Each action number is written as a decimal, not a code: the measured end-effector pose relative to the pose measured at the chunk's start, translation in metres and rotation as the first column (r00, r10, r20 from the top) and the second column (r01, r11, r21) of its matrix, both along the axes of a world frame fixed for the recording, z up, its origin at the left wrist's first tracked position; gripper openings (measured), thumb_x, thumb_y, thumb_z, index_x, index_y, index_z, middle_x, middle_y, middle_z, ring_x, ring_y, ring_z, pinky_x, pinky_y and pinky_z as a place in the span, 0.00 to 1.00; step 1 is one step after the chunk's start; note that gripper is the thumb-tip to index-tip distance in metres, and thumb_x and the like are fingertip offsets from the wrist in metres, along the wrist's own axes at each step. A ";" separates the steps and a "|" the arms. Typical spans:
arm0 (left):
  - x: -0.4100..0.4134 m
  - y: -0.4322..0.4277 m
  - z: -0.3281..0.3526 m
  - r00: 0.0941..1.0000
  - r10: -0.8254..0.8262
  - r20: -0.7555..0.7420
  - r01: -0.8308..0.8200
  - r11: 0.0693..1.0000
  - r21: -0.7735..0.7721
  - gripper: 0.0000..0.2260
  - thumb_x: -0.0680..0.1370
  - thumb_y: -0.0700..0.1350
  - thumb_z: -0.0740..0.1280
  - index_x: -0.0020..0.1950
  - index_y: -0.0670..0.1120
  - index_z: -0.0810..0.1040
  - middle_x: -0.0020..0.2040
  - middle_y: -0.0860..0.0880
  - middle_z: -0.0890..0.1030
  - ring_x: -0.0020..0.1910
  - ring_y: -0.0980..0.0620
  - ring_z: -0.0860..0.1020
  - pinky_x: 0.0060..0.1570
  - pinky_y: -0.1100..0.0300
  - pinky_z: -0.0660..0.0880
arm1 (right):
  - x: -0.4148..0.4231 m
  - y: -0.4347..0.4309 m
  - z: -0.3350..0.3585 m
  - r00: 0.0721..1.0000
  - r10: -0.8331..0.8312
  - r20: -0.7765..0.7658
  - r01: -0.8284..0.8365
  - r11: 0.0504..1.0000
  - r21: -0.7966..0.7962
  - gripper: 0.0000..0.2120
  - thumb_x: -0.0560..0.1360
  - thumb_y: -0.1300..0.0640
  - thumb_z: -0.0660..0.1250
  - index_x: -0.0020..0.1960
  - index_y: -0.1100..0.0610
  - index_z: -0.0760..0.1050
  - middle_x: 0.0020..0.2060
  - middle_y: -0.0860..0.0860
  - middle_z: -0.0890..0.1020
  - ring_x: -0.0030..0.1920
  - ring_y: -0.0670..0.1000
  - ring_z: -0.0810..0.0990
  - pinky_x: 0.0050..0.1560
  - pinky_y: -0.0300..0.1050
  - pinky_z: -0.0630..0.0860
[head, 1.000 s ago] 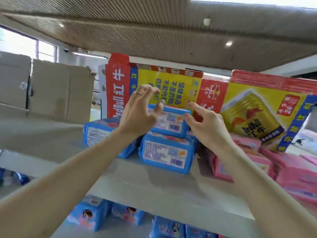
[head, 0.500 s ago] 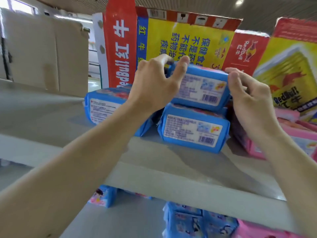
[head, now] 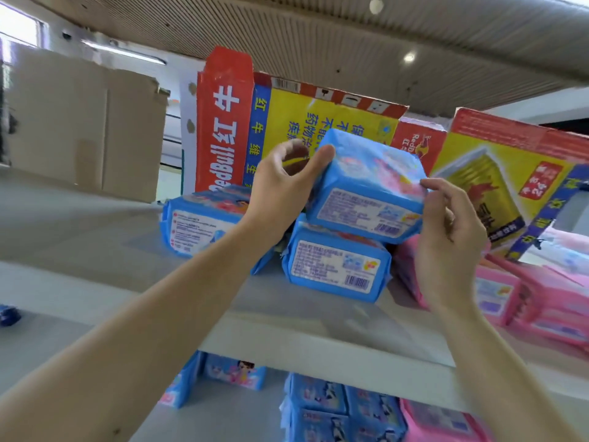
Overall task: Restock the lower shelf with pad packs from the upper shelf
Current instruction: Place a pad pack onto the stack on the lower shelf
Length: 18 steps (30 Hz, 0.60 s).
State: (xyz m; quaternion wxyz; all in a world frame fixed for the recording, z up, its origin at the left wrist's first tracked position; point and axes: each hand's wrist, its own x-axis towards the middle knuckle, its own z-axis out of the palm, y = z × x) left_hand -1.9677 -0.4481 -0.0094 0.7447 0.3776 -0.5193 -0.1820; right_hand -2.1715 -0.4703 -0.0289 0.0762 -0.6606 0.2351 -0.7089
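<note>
the top pack (head: 366, 193) had tilted up from the pack beneath (head: 334, 266) on the upper shelf (head: 111, 282); i had my left hand (head: 280, 183) curled round one end and my right hand (head: 452, 224) pinching the other, so it looked ready to come down.

A blue pad pack (head: 366, 193) is tilted, barcode label facing out, just above a second blue pack (head: 334, 269) lying on the upper shelf (head: 287, 333). More blue packs (head: 318, 400) stand on the lower shelf (head: 229, 409).

Glossy plastic wrap on the blue pack (head: 366, 189); matt grey shelf (head: 287, 342); printed cardboard carton (head: 287, 122).
</note>
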 end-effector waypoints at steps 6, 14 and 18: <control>-0.028 0.022 -0.004 0.954 -0.284 0.098 0.286 0.958 -0.014 0.12 0.78 0.45 0.70 0.59 0.41 0.83 0.67 0.48 0.75 0.54 0.62 0.80 0.52 0.61 0.80 | -0.022 0.051 -0.022 0.997 -0.025 0.067 0.029 0.997 -0.068 0.09 0.80 0.54 0.65 0.60 0.50 0.75 0.55 0.42 0.82 0.56 0.43 0.81 0.52 0.39 0.77; -0.089 0.113 -0.077 0.946 -0.153 0.285 0.195 0.972 -0.128 0.24 0.75 0.50 0.72 0.69 0.42 0.77 0.70 0.49 0.75 0.70 0.50 0.73 0.60 0.49 0.77 | -0.077 0.145 -0.086 0.944 -0.017 0.330 0.004 0.999 0.040 0.23 0.76 0.54 0.70 0.69 0.56 0.70 0.62 0.57 0.80 0.60 0.56 0.80 0.55 0.40 0.77; -0.106 0.151 -0.141 0.919 0.023 0.393 0.066 0.975 -0.211 0.30 0.72 0.51 0.74 0.70 0.40 0.73 0.71 0.46 0.73 0.71 0.51 0.72 0.66 0.52 0.73 | -0.093 0.170 -0.148 0.912 -0.045 0.408 -0.079 0.957 0.280 0.27 0.72 0.52 0.74 0.69 0.56 0.74 0.56 0.46 0.84 0.51 0.43 0.81 0.51 0.36 0.78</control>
